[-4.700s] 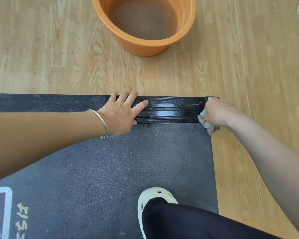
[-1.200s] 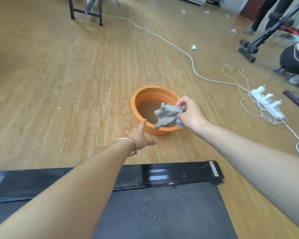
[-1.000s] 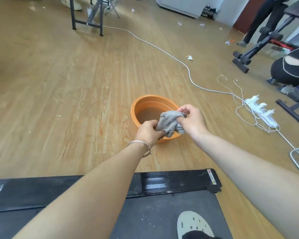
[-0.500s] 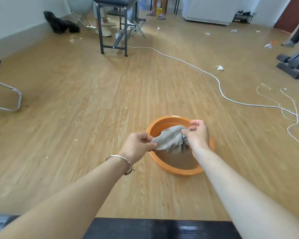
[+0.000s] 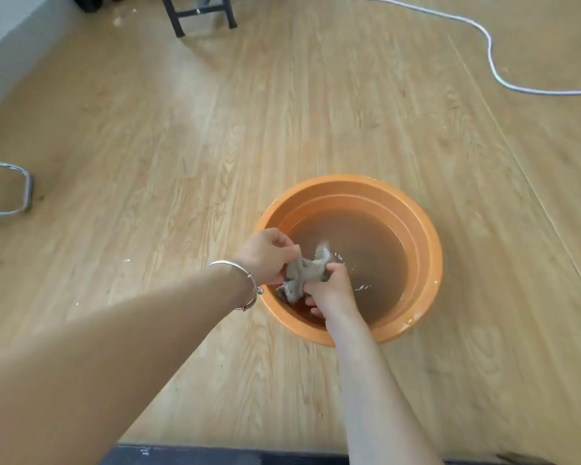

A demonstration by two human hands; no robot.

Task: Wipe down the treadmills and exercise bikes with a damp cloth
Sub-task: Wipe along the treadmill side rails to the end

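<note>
My left hand [image 5: 265,255] and right hand [image 5: 329,290] each grip one end of the single grey cloth [image 5: 304,275], fingers curled round it, and the cloth is bunched between them at the surface of the brown water [image 5: 366,250]. One orange basin [image 5: 430,263] surrounds both hands, and one silver bracelet [image 5: 245,276] sits behind the left hand. One white cable [image 5: 490,55] lies well beyond them.

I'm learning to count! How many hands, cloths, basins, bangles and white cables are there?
hands: 2 (left hand, right hand)
grey cloth: 1
orange basin: 1
silver bangle: 1
white cable: 1
total: 6
</note>
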